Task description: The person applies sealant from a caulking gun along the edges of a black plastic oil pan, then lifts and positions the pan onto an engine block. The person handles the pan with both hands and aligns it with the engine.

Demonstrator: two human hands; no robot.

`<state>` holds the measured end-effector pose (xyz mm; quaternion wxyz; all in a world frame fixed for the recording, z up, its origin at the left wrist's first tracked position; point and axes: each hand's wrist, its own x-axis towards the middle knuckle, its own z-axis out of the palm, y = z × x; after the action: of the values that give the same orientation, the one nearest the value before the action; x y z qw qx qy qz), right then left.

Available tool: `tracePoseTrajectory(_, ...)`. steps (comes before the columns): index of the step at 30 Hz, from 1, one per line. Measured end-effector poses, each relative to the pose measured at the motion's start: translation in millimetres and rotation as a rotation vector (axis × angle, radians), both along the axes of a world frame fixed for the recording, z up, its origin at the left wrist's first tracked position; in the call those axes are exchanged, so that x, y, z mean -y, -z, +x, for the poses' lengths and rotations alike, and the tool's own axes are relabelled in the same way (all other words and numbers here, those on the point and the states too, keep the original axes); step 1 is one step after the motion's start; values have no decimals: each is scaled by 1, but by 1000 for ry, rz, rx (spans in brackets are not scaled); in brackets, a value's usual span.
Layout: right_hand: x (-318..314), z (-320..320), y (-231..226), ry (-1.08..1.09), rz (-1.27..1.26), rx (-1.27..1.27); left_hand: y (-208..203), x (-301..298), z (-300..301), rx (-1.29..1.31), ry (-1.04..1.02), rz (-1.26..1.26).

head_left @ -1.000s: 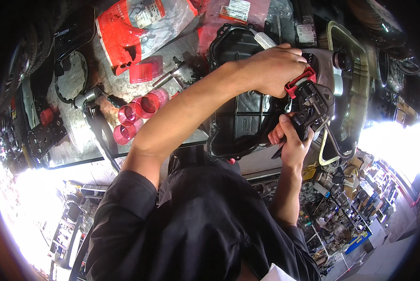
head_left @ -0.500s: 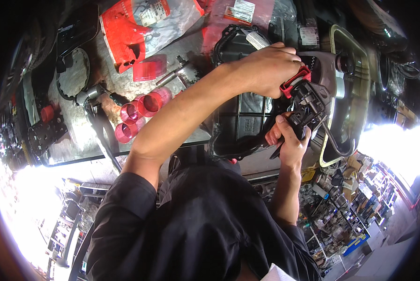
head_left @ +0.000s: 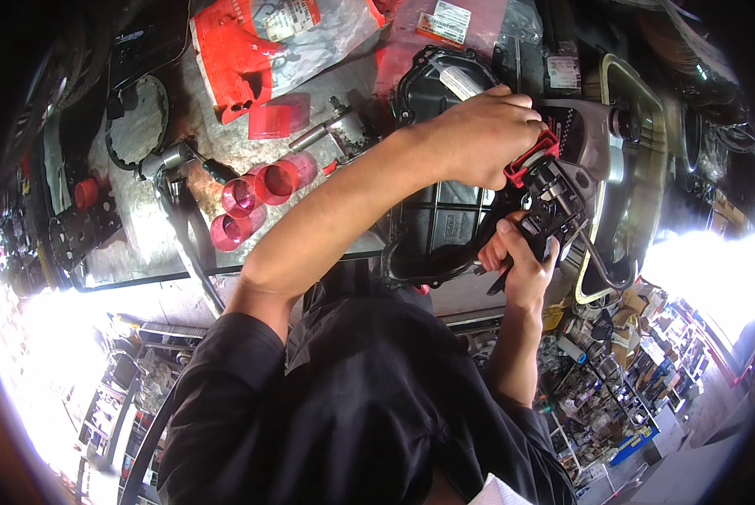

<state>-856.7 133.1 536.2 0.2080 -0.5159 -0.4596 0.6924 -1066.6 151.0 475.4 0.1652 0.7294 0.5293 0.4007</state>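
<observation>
While your right hand grips the black mechanism from below, likely bearing its weight, your left hand curls at its red collar, fingertips hidden, its grip unclear. It's beside the black ribbed pan on the metal table; workshop clutter lies beyond.

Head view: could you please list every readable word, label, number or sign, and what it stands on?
None is legible:
White paper label on red-and-clear plastic bag: too small.
White-and-orange label on pink translucent plastic bag: too small.
White label farther right: too small.
Raised mark on black ribbed pan: blurred.
</observation>
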Motion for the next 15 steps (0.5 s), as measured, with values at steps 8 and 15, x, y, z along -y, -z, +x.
tracePoseTrajectory(8,6,5,-2,-25,-8,39,2,10,5,-27,-56,34)
tracePoseTrajectory(15,11,8,-5,-18,-23,66,-2,18,9,-7,-57,10)
